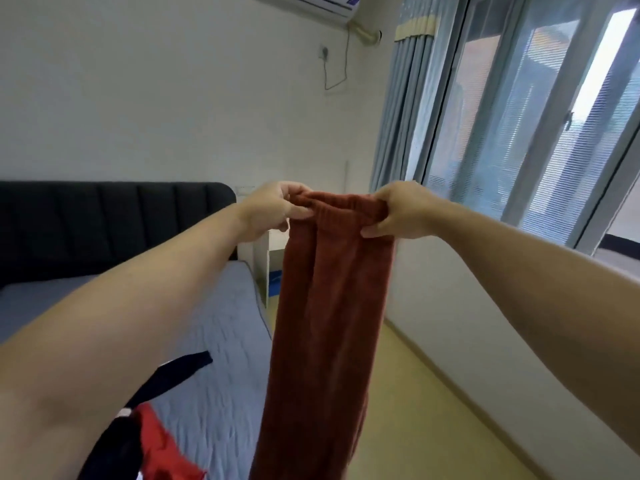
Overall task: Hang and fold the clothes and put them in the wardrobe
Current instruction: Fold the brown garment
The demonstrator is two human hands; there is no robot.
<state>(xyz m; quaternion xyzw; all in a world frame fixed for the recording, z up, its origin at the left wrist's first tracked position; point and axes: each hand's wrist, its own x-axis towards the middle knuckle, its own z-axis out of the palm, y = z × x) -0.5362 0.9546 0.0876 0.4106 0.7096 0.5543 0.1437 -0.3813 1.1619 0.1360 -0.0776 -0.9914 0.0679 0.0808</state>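
Observation:
A pair of rust-brown trousers hangs straight down in front of me, held up by the waistband at arm's length. My left hand pinches the left end of the waistband. My right hand grips the right end, thumb underneath. The legs hang together past the bottom of the view, beside the bed's right edge. On the bed at lower left lie a black garment and a red garment, partly hidden by my left arm. No wardrobe is in view.
A bed with a blue-grey mattress and a dark padded headboard fills the left. A white bedside unit stands behind the trousers. A window with blue curtains is on the right, with yellow floor below.

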